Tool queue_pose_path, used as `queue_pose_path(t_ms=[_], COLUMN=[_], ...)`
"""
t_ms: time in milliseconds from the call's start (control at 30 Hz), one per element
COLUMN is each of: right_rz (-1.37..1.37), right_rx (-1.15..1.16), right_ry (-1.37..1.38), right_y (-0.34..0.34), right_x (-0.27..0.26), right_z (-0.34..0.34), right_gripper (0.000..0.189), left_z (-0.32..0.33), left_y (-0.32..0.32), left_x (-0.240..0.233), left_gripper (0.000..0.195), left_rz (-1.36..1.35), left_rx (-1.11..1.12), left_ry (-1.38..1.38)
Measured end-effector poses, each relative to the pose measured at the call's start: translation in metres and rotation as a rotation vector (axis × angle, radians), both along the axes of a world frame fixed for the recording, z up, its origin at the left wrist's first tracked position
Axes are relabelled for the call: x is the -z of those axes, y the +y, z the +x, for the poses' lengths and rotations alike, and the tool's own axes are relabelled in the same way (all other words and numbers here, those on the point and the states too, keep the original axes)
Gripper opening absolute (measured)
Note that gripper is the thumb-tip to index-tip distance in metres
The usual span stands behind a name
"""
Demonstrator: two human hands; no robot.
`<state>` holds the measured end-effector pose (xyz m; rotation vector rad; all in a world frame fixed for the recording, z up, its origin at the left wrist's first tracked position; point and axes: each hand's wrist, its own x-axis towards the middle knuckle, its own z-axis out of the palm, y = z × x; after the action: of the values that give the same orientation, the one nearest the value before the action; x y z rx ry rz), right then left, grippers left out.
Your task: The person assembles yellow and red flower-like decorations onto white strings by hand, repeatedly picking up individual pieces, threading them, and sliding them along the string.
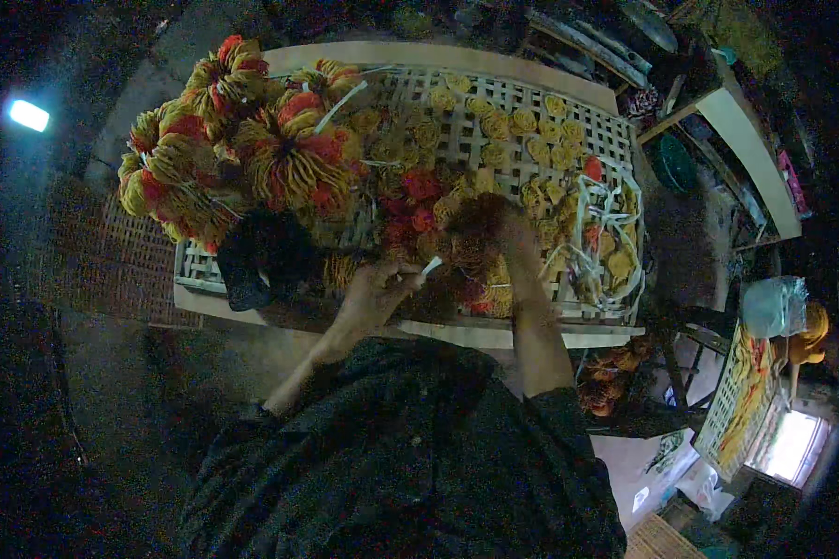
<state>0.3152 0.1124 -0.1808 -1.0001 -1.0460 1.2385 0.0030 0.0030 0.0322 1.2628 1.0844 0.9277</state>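
Note:
Pinched in the fingers of my left hand is the end of a pale flat strip, just above the near part of a woven lattice rack. My right hand is dark and motion-blurred over the rack's middle; whether it grips anything cannot be made out. Around both hands lie small yellow coils of noodle-like strands, with a red cluster among them. Large tied bundles of yellow and red strands are heaped at the left. A tangle of pale strips lies at the right.
A black object, perhaps a cap, sits left of my left hand. The rack has a pale board edge. Lower right stands another lattice tray with yellow strands, near a clear plastic bag. A lamp shines at the left.

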Motion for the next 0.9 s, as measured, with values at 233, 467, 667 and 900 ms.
queue_pose_path(t_ms=[233, 467, 667, 900], right_rz=[-0.311, -0.389, -0.346, -0.237], right_rx=[-0.094, -0.158, -0.240, -0.197], right_ry=[-1.008, -0.432, -0.444, -0.473], right_y=[-0.047, -0.099, -0.105, -0.107], right_x=[-0.152, -0.198, -0.213, -0.215], right_z=[-0.098, -0.134, -0.149, -0.154], right_gripper=[0.045, 0.036, 0.029, 0.023], left_z=[-0.020, -0.008, -0.005, -0.005], left_y=[-0.002, -0.004, -0.001, -0.002], left_x=[-0.001, 0.016, -0.012, 0.002], left_gripper=[0.016, 0.015, 0.016, 0.017], left_rz=[0.120, 0.180, 0.158, 0.416], left_rx=[0.008, -0.118, -0.145, -0.195], left_ry=[0.554, 0.250, 0.447, 0.515])
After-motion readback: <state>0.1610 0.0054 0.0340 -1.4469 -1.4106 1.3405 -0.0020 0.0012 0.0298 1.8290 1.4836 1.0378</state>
